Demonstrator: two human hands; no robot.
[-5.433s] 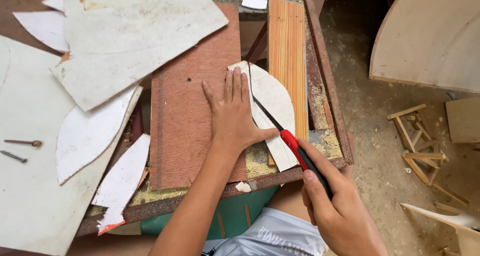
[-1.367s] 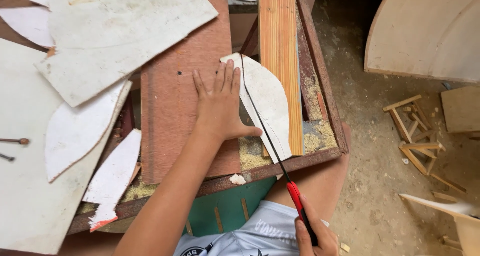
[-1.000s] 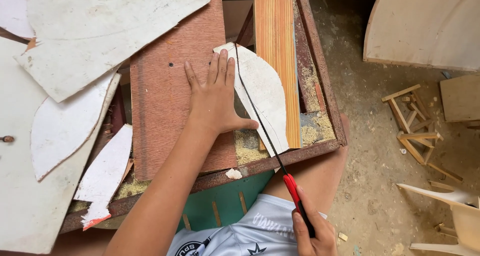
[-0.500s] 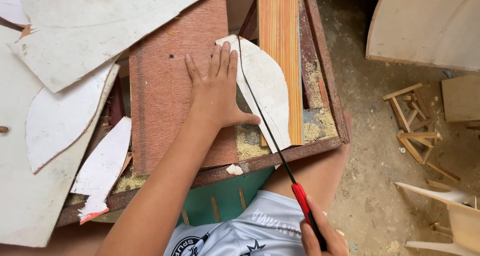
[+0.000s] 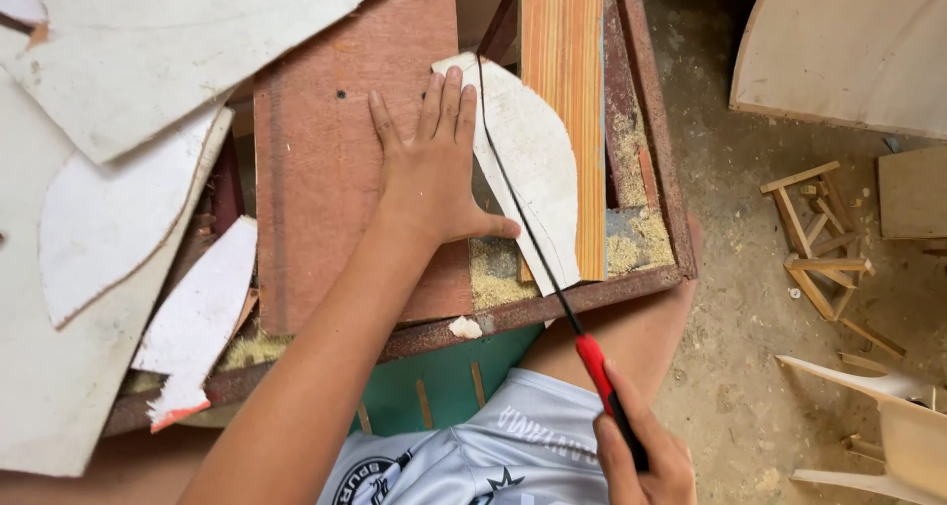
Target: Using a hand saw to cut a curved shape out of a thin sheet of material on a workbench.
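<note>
My left hand (image 5: 429, 175) presses flat on the thin, stiff, likely brittle panel (image 5: 528, 165); my right hand (image 5: 636, 456) grips the saw (image 5: 552, 288) handle.

A woodworking workshop: sawdust (image 5: 498, 280) gathers on the rough wooden surface (image 5: 631, 150), cut board offcuts (image 5: 118, 219) lie stacked about, and small timber frames (image 5: 824, 253) sit on the dusty, shaving-strewn floor (image 5: 740, 347).

Matt white-faced board piece (image 5: 528, 170), rough reddish plywood sheet (image 5: 326, 170), striped glossy wood plank (image 5: 562, 101), thin dark metal saw blade (image 5: 518, 199) with red plastic handle (image 5: 602, 382), sawdust (image 5: 493, 283)
</note>
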